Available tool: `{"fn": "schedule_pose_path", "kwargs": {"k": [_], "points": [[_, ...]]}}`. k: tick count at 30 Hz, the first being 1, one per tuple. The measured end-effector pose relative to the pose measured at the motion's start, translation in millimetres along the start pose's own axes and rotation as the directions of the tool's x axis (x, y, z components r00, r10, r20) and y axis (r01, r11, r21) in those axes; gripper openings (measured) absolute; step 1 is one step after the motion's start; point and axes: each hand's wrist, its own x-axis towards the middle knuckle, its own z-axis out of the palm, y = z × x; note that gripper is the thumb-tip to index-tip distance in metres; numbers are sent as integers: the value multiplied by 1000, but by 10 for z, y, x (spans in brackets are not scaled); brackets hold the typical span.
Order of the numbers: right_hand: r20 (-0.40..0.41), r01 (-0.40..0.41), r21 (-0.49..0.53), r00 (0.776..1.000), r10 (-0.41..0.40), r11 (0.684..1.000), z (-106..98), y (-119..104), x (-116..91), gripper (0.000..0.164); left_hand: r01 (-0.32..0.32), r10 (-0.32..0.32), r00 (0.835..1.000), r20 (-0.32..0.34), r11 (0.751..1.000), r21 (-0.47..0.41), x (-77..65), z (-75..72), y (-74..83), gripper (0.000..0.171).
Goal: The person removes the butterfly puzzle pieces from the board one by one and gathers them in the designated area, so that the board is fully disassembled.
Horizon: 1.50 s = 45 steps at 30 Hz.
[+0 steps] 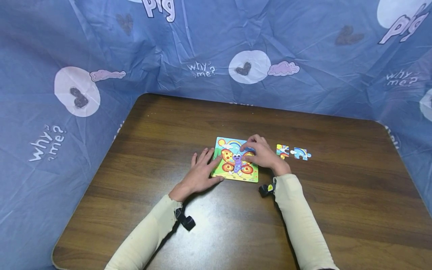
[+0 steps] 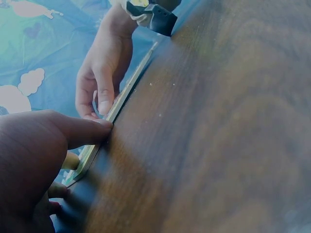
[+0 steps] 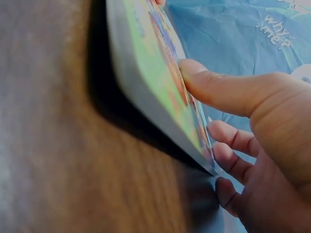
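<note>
A square butterfly puzzle board (image 1: 233, 178) lies on the brown table, with a sun, a rainbow and a purple-bodied butterfly on it. My left hand (image 1: 198, 175) is spread along its left side, thumb at the lower edge and index fingertip on the picture. Over the right part of the picture is my right hand (image 1: 264, 153), fingers bent and thumb apart from them. Seen from the right wrist, the thumb (image 3: 228, 90) touches the picture's surface near the board's edge. Part of the picture beneath this hand is hidden, and nothing shows between its fingers and thumb.
Right of the board lie two loose puzzle pieces: a yellow, red and blue one (image 1: 282, 150) and a blue one with a rainbow (image 1: 300, 153). Blue printed cloth (image 1: 209, 45) hangs behind and beside the wooden table (image 1: 337, 180).
</note>
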Motion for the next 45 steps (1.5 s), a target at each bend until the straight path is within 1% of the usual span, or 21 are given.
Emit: {"fn": "schedule_pose_path", "kwargs": {"k": [3,9,12,18,25,27,32,35,39,45], "points": [[10,-8,5,1000,8,1000,-5,3,11,25,1,-1,1000,3,1000,-1,2,3,-1,77],[25,10,24,1000,-11,1000,-10,15,38,21,-7,7,1000,-8,1000,18,8,6,-2,76],[29,9,36,1000,-10,999,-11,22,43,21,-8,8,1000,-3,1000,21,6,2,-1,76],[21,5,61,1000,-7,998,-10,49,38,21,-6,6,1000,1,1000,22,14,9,-9,76],[9,-1,112,1000,0,994,-16,75,27,18,1,-1,1000,7,1000,25,17,17,-10,76],[-1,-2,119,1000,2,993,-18,76,26,23,0,0,1000,4,1000,26,12,18,-11,76],[-20,-26,100,999,28,995,-33,58,21,53,1,-1,1000,3,1000,25,7,16,-11,76],[-21,-56,80,998,58,995,-36,55,21,64,0,0,1000,5,1000,22,5,12,-5,76],[-33,-78,59,996,80,995,-33,58,25,65,0,0,1000,8,1000,20,0,3,4,76],[-72,-74,63,994,79,995,-26,51,16,59,3,-3,1000,5,1000,17,2,4,1,76]]}}
